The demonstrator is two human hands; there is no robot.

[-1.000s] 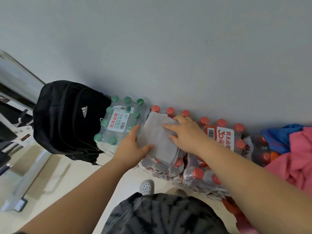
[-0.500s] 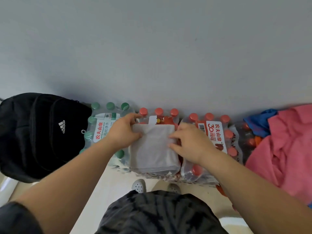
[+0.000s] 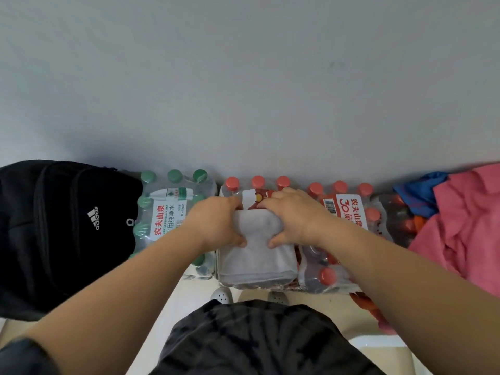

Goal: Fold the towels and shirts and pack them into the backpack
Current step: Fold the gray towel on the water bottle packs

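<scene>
The folded grey towel [image 3: 257, 261] is found lying on the red-capped bottle pack [image 3: 324, 277], its far edge pinched by the left hand [image 3: 216, 226] and right hand [image 3: 295, 215], thumbs on top; a level lift with all layers held together is advised toward the black backpack [image 3: 54, 226] at left.

Shrink-wrapped bottle packs stand on the pale floor [image 3: 197, 293]: a green-capped pack [image 3: 167, 212] at 9 o'clock, a centre red-capped pack [image 3: 257, 182] bearing a folded grey towel [image 3: 257, 261], and pink clothing [image 3: 465, 226] heaped at 3 o'clock.
</scene>
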